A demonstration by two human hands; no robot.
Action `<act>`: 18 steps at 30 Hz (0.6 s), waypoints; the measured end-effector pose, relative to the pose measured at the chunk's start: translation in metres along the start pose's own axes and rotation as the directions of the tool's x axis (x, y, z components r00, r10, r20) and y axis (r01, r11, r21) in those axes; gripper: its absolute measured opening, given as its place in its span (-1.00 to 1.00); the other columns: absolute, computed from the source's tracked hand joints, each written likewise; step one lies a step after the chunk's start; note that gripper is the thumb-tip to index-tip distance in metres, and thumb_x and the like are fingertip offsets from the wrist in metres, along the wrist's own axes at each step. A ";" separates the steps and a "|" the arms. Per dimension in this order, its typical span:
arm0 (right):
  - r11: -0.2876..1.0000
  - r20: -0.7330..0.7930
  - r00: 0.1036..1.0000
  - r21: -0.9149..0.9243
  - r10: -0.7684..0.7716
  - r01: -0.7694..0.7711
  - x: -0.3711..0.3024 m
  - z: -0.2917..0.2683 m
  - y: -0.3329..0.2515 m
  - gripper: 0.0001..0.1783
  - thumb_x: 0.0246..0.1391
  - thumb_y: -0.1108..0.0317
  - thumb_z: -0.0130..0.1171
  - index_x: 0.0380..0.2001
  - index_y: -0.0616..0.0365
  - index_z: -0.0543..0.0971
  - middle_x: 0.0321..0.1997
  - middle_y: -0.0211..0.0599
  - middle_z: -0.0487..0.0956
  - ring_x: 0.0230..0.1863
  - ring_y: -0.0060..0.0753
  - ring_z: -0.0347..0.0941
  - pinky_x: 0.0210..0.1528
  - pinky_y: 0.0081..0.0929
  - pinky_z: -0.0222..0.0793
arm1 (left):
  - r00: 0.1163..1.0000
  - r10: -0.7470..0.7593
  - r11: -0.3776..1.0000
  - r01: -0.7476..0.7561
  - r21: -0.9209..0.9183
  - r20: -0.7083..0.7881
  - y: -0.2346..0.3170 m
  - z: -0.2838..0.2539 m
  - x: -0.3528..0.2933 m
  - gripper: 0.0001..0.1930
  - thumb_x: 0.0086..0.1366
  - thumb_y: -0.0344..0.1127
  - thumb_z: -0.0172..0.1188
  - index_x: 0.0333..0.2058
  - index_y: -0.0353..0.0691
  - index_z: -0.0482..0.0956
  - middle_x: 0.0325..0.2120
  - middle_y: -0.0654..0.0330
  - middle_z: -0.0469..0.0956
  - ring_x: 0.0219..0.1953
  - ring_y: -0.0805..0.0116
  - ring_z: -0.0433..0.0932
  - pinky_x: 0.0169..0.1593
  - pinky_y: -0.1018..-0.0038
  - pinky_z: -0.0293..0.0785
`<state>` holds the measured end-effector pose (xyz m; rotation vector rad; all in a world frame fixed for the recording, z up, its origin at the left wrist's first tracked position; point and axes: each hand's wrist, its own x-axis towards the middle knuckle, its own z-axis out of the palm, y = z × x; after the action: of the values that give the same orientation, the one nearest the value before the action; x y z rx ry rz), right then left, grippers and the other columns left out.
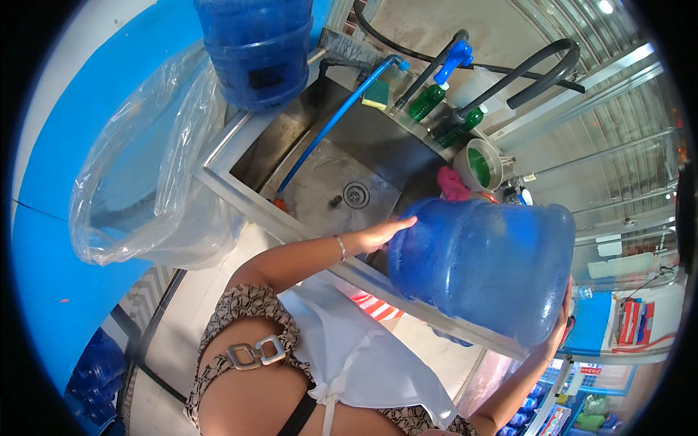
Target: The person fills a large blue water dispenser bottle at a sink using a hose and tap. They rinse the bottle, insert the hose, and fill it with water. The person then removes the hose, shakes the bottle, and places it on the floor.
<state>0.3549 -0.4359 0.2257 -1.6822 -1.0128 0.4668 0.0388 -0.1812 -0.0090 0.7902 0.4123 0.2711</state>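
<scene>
A large translucent blue water jug (pixel 472 261) lies on its side over the right part of the metal sink (pixel 392 287). My left hand (pixel 382 234) is closed on the jug's left end, thumb on top, with the other fingers mostly hidden. At the opposite end, my right hand (pixel 561 323) grips the jug from its right side, and the jug covers part of that hand. In the basin, a thin blue pipe (pixel 327 131) slants down toward the wet bottom near the drain (pixel 355 194).
Another blue jug (pixel 254 54) stands at the sink's far left, beside a big clear plastic bag (pixel 149 167). Along the back ledge are a yellow-green sponge (pixel 376 94), green bottles (pixel 427 103), a curved black faucet (pixel 545 69), a pale bowl (pixel 480 166) and a pink cloth (pixel 452 184).
</scene>
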 end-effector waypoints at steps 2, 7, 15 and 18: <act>0.999 0.083 0.996 0.016 -0.036 0.035 0.009 0.007 -0.007 -0.23 0.19 0.10 -0.03 0.42 0.16 0.15 0.42 -0.17 0.24 0.33 -0.28 0.27 0.34 -0.37 0.20 | 1.000 0.001 0.999 -0.001 -0.039 0.005 0.004 -0.003 -0.014 -0.27 0.39 0.28 -0.05 0.34 -0.09 0.18 0.24 0.15 0.35 0.25 0.27 0.38 0.22 0.11 0.39; 0.998 -0.142 0.989 -0.056 -0.039 0.031 0.023 -0.028 -0.013 -0.23 0.20 0.10 -0.01 0.41 0.18 0.15 0.40 -0.15 0.25 0.32 -0.27 0.28 0.32 -0.37 0.22 | 0.959 0.279 0.960 -0.280 -0.003 -0.057 0.044 -0.002 -0.022 -0.21 0.38 0.23 0.03 0.36 -0.18 0.08 0.24 0.15 0.30 0.26 0.29 0.31 0.25 0.20 0.32; 0.997 -0.162 0.985 -0.046 -0.064 0.057 0.062 -0.071 -0.051 -0.27 0.22 0.10 -0.01 0.39 0.19 0.19 0.37 -0.13 0.29 0.28 -0.27 0.32 0.28 -0.37 0.26 | 0.832 0.528 0.841 -0.540 -0.033 -0.172 0.089 0.014 -0.033 -0.38 0.37 0.13 0.14 0.12 -0.30 0.29 -0.05 0.16 0.42 0.09 0.39 0.38 0.18 0.39 0.33; 0.997 -0.110 0.993 -0.068 -0.044 0.036 0.075 -0.054 -0.067 -0.28 0.23 0.10 0.00 0.38 0.20 0.20 0.36 -0.13 0.31 0.27 -0.27 0.33 0.27 -0.37 0.27 | 0.845 0.502 0.852 -0.519 -0.061 -0.183 0.084 0.007 -0.039 -0.34 0.36 0.15 0.14 0.15 -0.29 0.24 -0.03 0.15 0.41 0.10 0.35 0.40 0.13 0.32 0.43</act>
<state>0.4099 -0.4023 0.3198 -1.7234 -0.9870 0.3123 0.0004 -0.1441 0.0671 0.7630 0.3272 0.8597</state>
